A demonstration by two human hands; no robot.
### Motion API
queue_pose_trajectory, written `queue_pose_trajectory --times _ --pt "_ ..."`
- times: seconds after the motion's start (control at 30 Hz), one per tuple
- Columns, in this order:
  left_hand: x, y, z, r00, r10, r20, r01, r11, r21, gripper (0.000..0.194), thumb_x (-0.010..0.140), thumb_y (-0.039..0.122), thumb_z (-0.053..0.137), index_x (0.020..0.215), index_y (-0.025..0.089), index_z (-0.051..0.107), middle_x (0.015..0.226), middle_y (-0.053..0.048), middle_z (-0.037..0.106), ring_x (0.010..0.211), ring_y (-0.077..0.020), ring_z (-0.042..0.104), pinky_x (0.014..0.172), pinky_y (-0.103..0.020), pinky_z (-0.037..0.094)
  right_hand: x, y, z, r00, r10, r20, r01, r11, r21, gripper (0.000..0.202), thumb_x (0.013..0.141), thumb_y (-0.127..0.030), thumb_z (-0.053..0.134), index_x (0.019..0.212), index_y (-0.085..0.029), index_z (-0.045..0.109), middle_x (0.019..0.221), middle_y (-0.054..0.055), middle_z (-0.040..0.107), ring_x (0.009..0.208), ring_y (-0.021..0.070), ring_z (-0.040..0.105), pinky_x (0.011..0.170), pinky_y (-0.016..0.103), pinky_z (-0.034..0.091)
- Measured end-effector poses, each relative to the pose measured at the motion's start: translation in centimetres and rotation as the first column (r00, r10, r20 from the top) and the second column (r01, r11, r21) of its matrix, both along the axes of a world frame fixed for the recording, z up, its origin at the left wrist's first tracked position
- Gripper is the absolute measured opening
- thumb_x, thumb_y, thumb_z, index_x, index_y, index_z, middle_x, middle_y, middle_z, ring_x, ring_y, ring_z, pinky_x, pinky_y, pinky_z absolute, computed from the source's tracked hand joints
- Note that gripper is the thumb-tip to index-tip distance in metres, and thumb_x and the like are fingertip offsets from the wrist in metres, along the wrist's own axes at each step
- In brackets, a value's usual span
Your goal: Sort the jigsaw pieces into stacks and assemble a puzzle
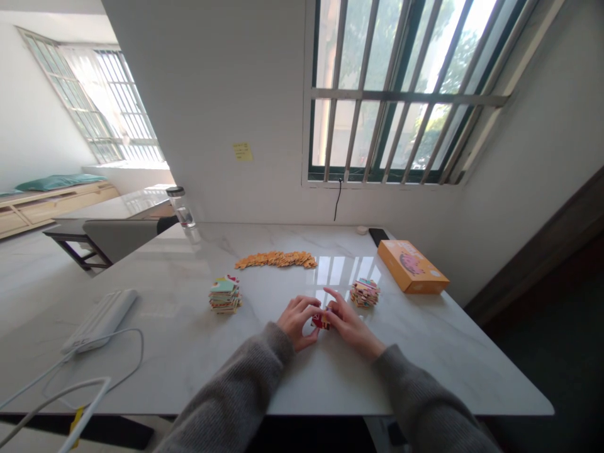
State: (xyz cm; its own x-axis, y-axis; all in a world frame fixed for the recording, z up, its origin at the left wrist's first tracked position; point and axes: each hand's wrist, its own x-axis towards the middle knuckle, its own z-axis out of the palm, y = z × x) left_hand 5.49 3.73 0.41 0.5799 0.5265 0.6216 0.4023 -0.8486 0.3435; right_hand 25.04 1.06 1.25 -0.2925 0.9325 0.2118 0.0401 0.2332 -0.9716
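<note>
Near the front middle of the marble-patterned table [189, 377], my left hand [299, 321] and my right hand [346, 322] hold a small red patterned piece [321, 320] between them. Fingers of both hands are closed on its edges. To the left of my hands stands a stack of colourful pieces [225, 295] with a green one on top. A second stack [365, 293] of pink and cream pieces is just right of my right hand. Beyond the hands, a long row of overlapping orange pieces [276, 259] lies on the table.
An orange box [412, 267] lies at the right, with a black phone [378, 236] and a small white round item [362, 230] behind it. At the left are a white power strip [100, 319] with cables and a clear bottle [182, 207] near the far edge.
</note>
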Motion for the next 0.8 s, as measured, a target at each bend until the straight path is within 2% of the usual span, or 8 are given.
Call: queue_pose_trajectory --times 0.13,0.27,0.4,0.5,0.57,0.63,0.7,0.8 --pt "-0.4 -0.2 0.6 0.998 0.064 0.002 -0.064 0.997 0.032 0.042 0.065 0.015 0.066 0.105 0.024 0.062 0.114 -0.007 0.066 0.105 -0.0263 0.057 0.093 -0.041 0.047 0.2 0.2 0.0 0.997 -0.075 -0.006 0.075 0.997 0.004 0.062 0.091 -0.049 0.058 0.143 -0.025 0.035 0.078 -0.003 0.052 0.064 0.0138 0.051 0.06 0.028 0.045" --pt "-3.1 -0.5 2.7 0.98 0.193 0.044 -0.195 0.979 0.065 0.042 0.067 0.013 0.062 0.107 0.024 0.061 0.114 -0.007 0.068 0.108 -0.0272 0.056 0.095 -0.042 0.045 0.4 0.4 -0.5 0.99 -0.138 0.025 0.137 0.99 0.036 0.056 0.093 -0.047 0.052 0.142 -0.023 0.035 0.077 -0.003 0.054 0.063 0.014 0.052 0.06 0.029 0.047" --pt "-9.1 0.7 5.6 0.945 0.323 0.049 -0.327 0.94 0.102 0.036 0.069 0.013 0.058 0.104 0.024 0.06 0.116 -0.006 0.068 0.11 -0.0271 0.056 0.098 -0.043 0.044 0.4 0.3 -1.0 0.988 -0.132 0.083 0.126 0.989 0.074 0.053 0.096 -0.043 0.048 0.143 -0.023 0.033 0.077 -0.003 0.053 0.065 0.0145 0.053 0.063 0.029 0.047" --pt "-14.6 2.8 6.7 0.894 0.446 0.045 -0.449 0.891 0.07 0.032 0.071 0.018 0.055 0.103 0.023 0.061 0.112 -0.005 0.068 0.108 -0.0275 0.056 0.1 -0.046 0.045 0.4 0.3 -1.2 0.985 -0.128 0.114 0.117 0.988 0.098 0.052 0.097 -0.04 0.047 0.144 -0.024 0.033 0.079 -0.003 0.054 0.066 0.0145 0.052 0.064 0.029 0.047" --pt "-17.6 4.3 6.7 0.856 0.517 0.012 -0.517 0.855 0.034 0.03 0.072 0.022 0.054 0.101 0.023 0.062 0.108 -0.005 0.069 0.104 -0.028 0.057 0.1 -0.048 0.045 0.4 0.3 -1.2 0.984 -0.124 0.131 0.11 0.988 0.109 0.052 0.097 -0.039 0.046 0.144 -0.024 0.032 0.079 -0.002 0.054 0.066 0.0145 0.052 0.064 0.029 0.046" --pt "-19.7 5.3 6.3 0.838 0.543 -0.059 -0.543 0.839 0.003 0.031 0.07 0.024 0.053 0.099 0.023 0.064 0.105 -0.004 0.07 0.103 -0.0287 0.057 0.1 -0.049 0.045 0.5 0.3 -1.2 0.981 -0.128 0.145 0.112 0.987 0.114 0.052 0.097 -0.039 0.046 0.145 -0.023 0.032 0.079 -0.002 0.054 0.066 0.0146 0.052 0.064 0.029 0.046" --pt "-20.8 5.7 5.7 0.83 0.545 -0.117 -0.552 0.834 -0.029 0.032 0.069 0.025 0.052 0.098 0.023 0.064 0.105 -0.005 0.07 0.104 -0.0289 0.057 0.1 -0.049 0.044 0.4 0.3 -1.2 0.979 -0.137 0.153 0.12 0.986 0.116 0.052 0.097 -0.038 0.046 0.145 -0.022 0.032 0.078 -0.002 0.054 0.066 0.0146 0.052 0.064 0.029 0.046" --pt "-21.2 5.7 5.2 0.844 0.518 -0.138 -0.53 0.845 -0.073 0.031 0.07 0.026 0.05 0.097 0.022 0.064 0.109 -0.005 0.069 0.106 -0.0281 0.056 0.103 -0.049 0.042 0.5 0.3 -1.3 0.977 -0.139 0.16 0.121 0.986 0.119 0.053 0.098 -0.038 0.045 0.146 -0.022 0.031 0.078 -0.003 0.054 0.066 0.0145 0.052 0.064 0.029 0.046"
